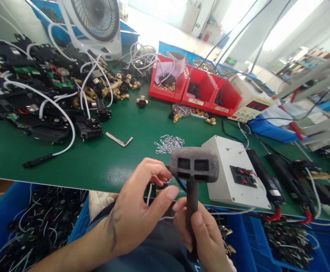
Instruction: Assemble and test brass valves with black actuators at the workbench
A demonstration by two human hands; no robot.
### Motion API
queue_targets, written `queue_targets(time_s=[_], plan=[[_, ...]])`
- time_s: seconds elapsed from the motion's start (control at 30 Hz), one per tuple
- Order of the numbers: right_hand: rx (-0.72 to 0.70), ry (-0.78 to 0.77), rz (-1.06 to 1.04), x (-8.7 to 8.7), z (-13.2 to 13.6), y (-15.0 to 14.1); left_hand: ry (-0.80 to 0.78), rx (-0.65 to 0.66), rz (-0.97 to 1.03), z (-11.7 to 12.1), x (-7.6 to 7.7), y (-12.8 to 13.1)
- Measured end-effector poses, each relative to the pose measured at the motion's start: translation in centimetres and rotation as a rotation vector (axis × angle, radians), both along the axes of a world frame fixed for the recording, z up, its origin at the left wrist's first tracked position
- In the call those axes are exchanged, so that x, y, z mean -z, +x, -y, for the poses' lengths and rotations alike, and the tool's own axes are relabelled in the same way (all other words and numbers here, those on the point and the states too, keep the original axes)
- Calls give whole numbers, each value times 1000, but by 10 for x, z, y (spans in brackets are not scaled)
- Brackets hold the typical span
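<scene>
Head view: right grip (203, 230) closed round mallet handle (192, 200), mallet head (194, 165) above it; left grip (143, 196) spread alongside.

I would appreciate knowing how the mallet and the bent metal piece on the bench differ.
The mallet is dark and chunky, with two recesses showing in its head; the bent metal piece is silvery and slim. The mallet is held up, head uppermost, in the right hand, while the metal piece lies on the green bench. Both have one part set at an angle to another.
</scene>
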State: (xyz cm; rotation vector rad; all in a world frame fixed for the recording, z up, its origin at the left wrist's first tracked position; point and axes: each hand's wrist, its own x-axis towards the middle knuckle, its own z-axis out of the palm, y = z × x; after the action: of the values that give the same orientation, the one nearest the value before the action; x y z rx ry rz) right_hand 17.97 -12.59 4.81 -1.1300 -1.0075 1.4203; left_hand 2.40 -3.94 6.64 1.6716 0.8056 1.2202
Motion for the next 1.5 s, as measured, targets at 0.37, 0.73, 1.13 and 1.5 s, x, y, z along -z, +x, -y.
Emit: queue_targets(time_s=[0.37,0.73,1.13,1.5], plan=[[184,193,769,0,-3,-12,-136,79,-156,6,-1,10],[219,409,1019,-6,-19,6,99,-316,-831,-118,1,-15],[127,328,1000,16,-25,18,365,-327,-777,-108,16,-20],[-42,180,568,14,-35,29,497,-102,-783,2,40,3]])
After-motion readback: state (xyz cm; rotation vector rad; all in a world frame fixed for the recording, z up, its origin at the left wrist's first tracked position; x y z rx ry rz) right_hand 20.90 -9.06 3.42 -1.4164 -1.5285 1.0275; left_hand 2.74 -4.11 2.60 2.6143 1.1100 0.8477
